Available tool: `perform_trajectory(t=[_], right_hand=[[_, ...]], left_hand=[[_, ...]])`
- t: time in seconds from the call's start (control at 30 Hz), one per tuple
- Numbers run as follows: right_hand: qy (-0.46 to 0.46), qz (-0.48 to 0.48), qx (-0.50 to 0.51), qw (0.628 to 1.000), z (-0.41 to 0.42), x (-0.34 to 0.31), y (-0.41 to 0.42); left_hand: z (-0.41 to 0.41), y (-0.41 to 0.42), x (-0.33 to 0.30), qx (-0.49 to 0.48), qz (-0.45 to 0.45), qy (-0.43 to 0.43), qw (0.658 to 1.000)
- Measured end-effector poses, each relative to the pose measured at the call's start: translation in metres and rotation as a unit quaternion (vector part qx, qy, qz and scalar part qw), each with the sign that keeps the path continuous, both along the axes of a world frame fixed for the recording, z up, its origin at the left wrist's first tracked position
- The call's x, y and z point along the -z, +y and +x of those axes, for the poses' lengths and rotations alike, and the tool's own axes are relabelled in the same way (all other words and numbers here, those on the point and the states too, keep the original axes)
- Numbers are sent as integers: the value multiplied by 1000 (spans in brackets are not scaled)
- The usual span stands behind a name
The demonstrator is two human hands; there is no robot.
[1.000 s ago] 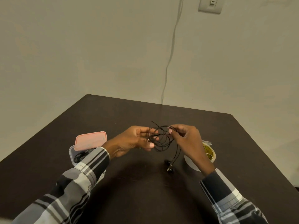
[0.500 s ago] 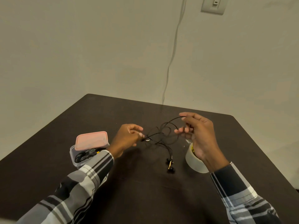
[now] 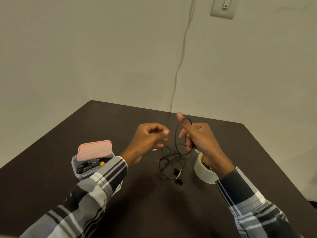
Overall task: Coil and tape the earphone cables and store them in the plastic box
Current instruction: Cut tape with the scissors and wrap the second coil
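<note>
A black earphone cable (image 3: 171, 159) hangs in loose loops between my hands, and its earbuds (image 3: 178, 176) lie on the dark table (image 3: 154, 203). My right hand (image 3: 199, 140) grips the cable with curled fingers, one loop arching over its raised thumb. My left hand (image 3: 148, 139) is curled, thumb against fingertips, close to the cable's plug end (image 3: 154, 149). A roll of pale tape (image 3: 205, 175) stands under my right wrist. The clear plastic box (image 3: 82, 170) sits at the left with other coiled earphones inside and its pink lid (image 3: 94, 150) lying askew on top.
The table ends at a plain wall on the far side and drops off at the right edge. A thin grey wire (image 3: 180, 62) runs down the wall to the table's back edge, below a wall switch (image 3: 223, 7).
The neat coil held between both hands has come apart into loose loops. My hands moved apart, and the right hand rose with a loop over its thumb.
</note>
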State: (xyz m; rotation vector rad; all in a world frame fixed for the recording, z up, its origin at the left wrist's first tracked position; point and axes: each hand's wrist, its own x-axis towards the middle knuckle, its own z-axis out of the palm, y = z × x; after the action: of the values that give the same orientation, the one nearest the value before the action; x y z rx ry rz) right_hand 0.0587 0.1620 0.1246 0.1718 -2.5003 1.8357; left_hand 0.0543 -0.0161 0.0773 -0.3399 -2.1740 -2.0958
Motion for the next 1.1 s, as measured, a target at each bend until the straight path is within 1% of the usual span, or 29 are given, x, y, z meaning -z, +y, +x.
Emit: perform_trajectory(t=[0.03, 0.13, 0.2, 0.27, 0.33, 0.43, 0.5, 0.53, 0.57, 0.6, 0.63, 0.67, 0.7, 0.73, 0.8, 0.87, 1.0, 1.07, 1.1], right_hand=[[-5, 7, -1, 1000, 0, 0, 1], [-14, -22, -4, 1000, 0, -1, 3], [6, -51, 10, 999, -2, -3, -1], [51, -51, 35, 997, -5, -6, -4], [90, -26, 50, 994, -9, -9, -4], [107, 7, 59, 993, -14, -13, 2], [105, 7, 71, 992, -17, -17, 11], [100, -6, 76, 992, -18, -20, 16], [94, -24, 79, 992, -19, -23, 21], [89, -41, 79, 992, -18, -27, 26], [85, -52, 76, 992, -17, -30, 29], [85, -60, 68, 992, -14, -34, 30], [89, -70, 56, 992, -11, -38, 30], [95, -85, 40, 991, -8, -43, 30], [108, -125, 0, 986, -3, -52, 29], [118, -153, -41, 980, 2, -60, 28], [164, -156, -104, 968, 11, -68, 23], [173, -162, -126, 963, 14, -68, 21], [162, -167, -141, 962, 14, -67, 21]], left_hand=[[0, -2, -1, 18, -12, -6, 1000], [4, 1, 0, 138, -104, -14, 985], [7, 8, 2, 199, -104, -16, 974], [11, 15, -1, 224, -52, -24, 973], [13, 18, -6, 232, 11, -27, 972], [13, 15, -16, 249, 155, -62, 954], [8, 7, -19, 219, 238, -80, 943], [5, 1, -18, 186, 251, -77, 947], [1, -6, -16, 147, 232, -65, 959], [-2, -13, -13, 108, 174, -46, 978], [-5, -19, -9, 70, 91, -22, 993], [-8, -24, -6, 32, 7, -3, 999], [-12, -26, -3, -2, -55, 8, 998], [-15, -28, -1, -29, -92, 8, 995], [-19, -31, 0, -64, -131, -7, 989], [-20, -32, 0, -77, -158, -22, 984], [-21, -28, -5, -108, -232, -55, 965], [-21, -27, -10, -103, -238, -86, 962], [-21, -27, -12, -91, -234, -102, 963]])
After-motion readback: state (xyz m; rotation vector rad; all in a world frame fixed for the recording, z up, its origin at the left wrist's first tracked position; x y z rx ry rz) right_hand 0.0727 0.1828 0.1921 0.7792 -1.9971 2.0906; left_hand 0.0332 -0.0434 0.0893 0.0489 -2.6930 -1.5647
